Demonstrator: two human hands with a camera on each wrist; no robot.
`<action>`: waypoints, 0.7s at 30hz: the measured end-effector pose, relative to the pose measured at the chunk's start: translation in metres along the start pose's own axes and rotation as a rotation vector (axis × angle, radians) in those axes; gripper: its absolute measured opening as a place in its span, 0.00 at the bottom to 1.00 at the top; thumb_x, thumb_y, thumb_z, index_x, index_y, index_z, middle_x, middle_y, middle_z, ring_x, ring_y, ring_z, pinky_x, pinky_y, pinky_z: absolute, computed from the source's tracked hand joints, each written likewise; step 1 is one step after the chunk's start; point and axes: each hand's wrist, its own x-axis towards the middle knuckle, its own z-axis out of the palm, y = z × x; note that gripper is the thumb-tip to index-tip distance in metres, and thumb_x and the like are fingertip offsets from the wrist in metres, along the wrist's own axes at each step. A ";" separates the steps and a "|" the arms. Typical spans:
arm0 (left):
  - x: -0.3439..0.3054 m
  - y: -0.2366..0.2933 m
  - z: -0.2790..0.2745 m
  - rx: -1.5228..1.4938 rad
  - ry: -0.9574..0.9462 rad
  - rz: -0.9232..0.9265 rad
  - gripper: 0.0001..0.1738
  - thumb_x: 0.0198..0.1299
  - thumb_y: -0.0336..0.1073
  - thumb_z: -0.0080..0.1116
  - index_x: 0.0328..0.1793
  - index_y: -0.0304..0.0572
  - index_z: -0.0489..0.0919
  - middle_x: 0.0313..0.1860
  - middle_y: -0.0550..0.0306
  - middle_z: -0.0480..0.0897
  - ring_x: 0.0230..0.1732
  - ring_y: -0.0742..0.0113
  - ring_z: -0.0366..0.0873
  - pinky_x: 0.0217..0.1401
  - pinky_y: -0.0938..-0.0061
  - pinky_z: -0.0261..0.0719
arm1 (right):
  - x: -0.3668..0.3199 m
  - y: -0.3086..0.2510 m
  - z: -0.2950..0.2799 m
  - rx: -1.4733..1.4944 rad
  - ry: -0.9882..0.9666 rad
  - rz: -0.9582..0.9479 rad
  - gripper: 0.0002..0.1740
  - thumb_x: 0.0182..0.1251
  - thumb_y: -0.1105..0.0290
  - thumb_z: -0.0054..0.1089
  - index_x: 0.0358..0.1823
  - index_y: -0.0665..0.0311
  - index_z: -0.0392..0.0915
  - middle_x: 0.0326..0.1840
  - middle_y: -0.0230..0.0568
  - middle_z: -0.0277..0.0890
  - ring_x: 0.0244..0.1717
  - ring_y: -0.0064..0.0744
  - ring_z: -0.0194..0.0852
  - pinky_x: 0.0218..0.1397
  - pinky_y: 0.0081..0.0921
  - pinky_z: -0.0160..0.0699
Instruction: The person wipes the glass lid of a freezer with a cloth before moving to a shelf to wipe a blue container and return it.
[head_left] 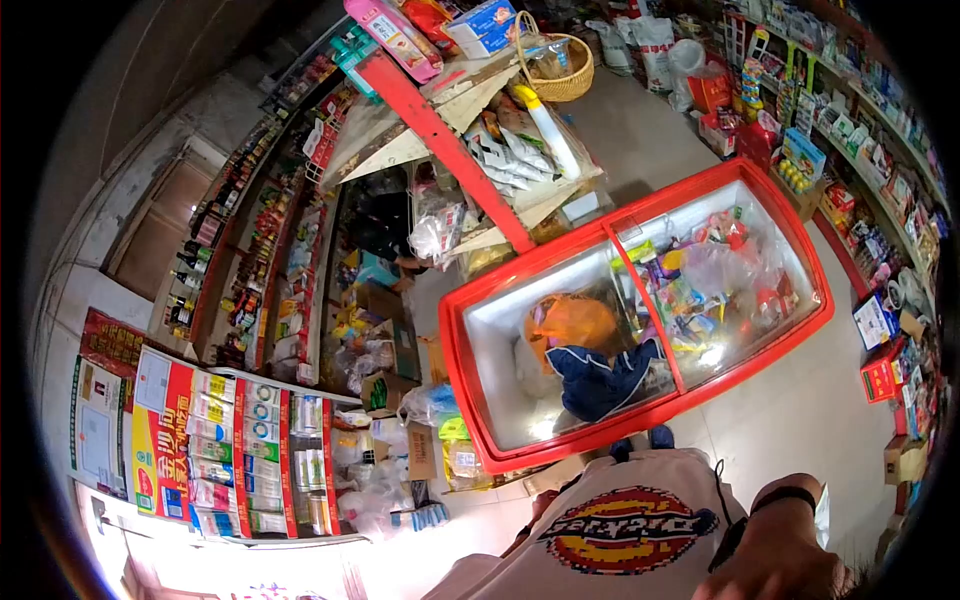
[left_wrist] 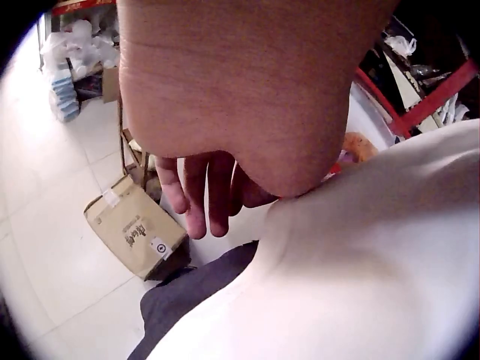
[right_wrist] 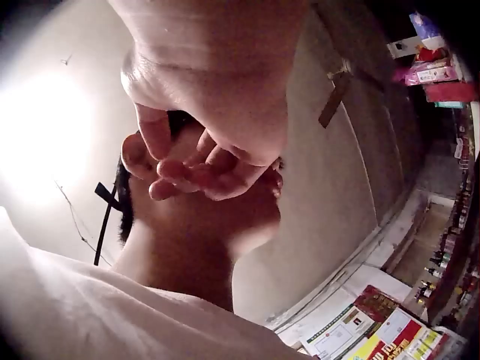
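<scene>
My left hand [left_wrist: 214, 184] hangs by my side against the white T-shirt [left_wrist: 322, 292], fingers loose and pointing down, nothing in them. Raised at the lower right of the head view is my right hand [head_left: 780, 570], with a dark band [head_left: 785, 497] round its wrist. In the right wrist view its bent, loose fingers [right_wrist: 217, 180] hang in front of my jaw and neck, holding nothing visible. Before me stands a red-rimmed chest freezer [head_left: 640, 405]. A dark blue cloth item [head_left: 600, 380] lies over its near left part, and an orange bag [head_left: 570, 322] shows beneath the glass.
Shelves of bottles [head_left: 215, 245] line the left wall. Behind the freezer stands a red-edged rack [head_left: 440, 140] bearing a wicker basket [head_left: 560, 75]. Packed shelves [head_left: 870, 160] run along the right. A cardboard box [left_wrist: 135, 229] sits on the tiled floor by my left side.
</scene>
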 end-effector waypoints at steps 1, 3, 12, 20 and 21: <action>0.000 -0.002 0.004 0.053 0.028 0.038 0.21 0.75 0.57 0.64 0.65 0.61 0.92 0.54 0.59 0.96 0.53 0.54 0.95 0.56 0.62 0.92 | 0.000 -0.001 -0.004 0.057 -0.043 0.041 0.26 0.92 0.61 0.48 0.25 0.56 0.64 0.21 0.33 0.52 0.16 0.34 0.52 0.22 0.39 0.55; 0.005 0.000 0.007 0.121 0.085 0.049 0.21 0.75 0.57 0.64 0.65 0.62 0.92 0.54 0.59 0.96 0.53 0.54 0.95 0.56 0.61 0.92 | -0.004 -0.004 -0.014 0.175 -0.126 0.118 0.25 0.92 0.57 0.48 0.29 0.59 0.70 0.28 0.39 0.63 0.22 0.38 0.64 0.31 0.47 0.69; 0.009 0.002 0.005 0.185 0.126 0.022 0.21 0.75 0.57 0.62 0.65 0.64 0.92 0.54 0.58 0.96 0.52 0.53 0.95 0.55 0.60 0.92 | -0.018 -0.031 0.011 -0.303 0.321 0.123 0.19 0.89 0.59 0.60 0.36 0.58 0.87 0.23 0.44 0.82 0.24 0.33 0.81 0.24 0.29 0.78; 0.013 0.016 0.014 0.182 0.207 0.031 0.18 0.76 0.53 0.60 0.58 0.58 0.94 0.52 0.52 0.96 0.50 0.49 0.95 0.50 0.55 0.92 | 0.024 -0.050 -0.035 -0.346 -0.147 0.302 0.25 0.90 0.65 0.56 0.25 0.50 0.71 0.16 0.37 0.76 0.13 0.25 0.71 0.17 0.26 0.65; 0.015 0.010 0.015 0.162 0.226 0.068 0.18 0.76 0.53 0.61 0.58 0.58 0.94 0.50 0.52 0.96 0.49 0.48 0.95 0.50 0.54 0.92 | 0.024 -0.048 -0.035 -0.336 -0.149 0.303 0.25 0.90 0.65 0.56 0.25 0.50 0.71 0.16 0.37 0.76 0.13 0.25 0.71 0.17 0.26 0.65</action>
